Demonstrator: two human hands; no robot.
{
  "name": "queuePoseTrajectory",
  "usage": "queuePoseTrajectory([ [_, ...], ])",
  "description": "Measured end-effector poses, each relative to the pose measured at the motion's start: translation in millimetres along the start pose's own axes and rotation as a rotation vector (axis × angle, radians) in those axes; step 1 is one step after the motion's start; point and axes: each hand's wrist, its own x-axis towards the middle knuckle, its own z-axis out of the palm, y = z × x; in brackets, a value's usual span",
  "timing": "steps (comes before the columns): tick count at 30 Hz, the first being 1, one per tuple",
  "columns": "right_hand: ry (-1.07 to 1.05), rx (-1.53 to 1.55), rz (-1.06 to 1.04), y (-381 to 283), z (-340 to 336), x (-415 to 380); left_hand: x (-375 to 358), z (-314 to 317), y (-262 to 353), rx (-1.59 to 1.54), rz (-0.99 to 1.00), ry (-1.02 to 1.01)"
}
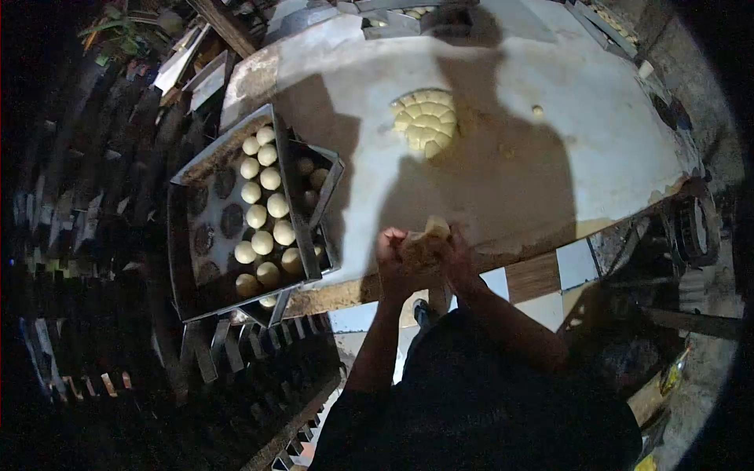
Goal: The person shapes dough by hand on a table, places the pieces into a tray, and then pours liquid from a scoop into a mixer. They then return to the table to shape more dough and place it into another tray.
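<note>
Both my hands are at the near edge of the table, in my own shadow. My left hand (391, 250) and my right hand (460, 257) grip a tan, uneven piece of dough (424, 246) between them, its top lit paler than the rest. Farther in on the table lies a flat, rounded slab of pale dough (425, 122), scored or cut into several pieces. To the left, a metal tray (177, 250) holds several smooth dough balls (269, 178) in rows along its right side.
Under the tray's right side sits another tray (333, 187) with more balls, partly hidden. A small dough lump (537, 111) lies alone on the pale tabletop (620, 149). More metal trays (391, 25) stand at the far edge. Dark slatted racks (102, 235) fill the left.
</note>
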Motion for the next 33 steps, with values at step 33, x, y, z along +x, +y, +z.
queuePoseTrajectory([
  [33,-0.055,-1.343,-0.314,-71,-295,204,129,9,-109,1.071,-0.039,0.158],
])
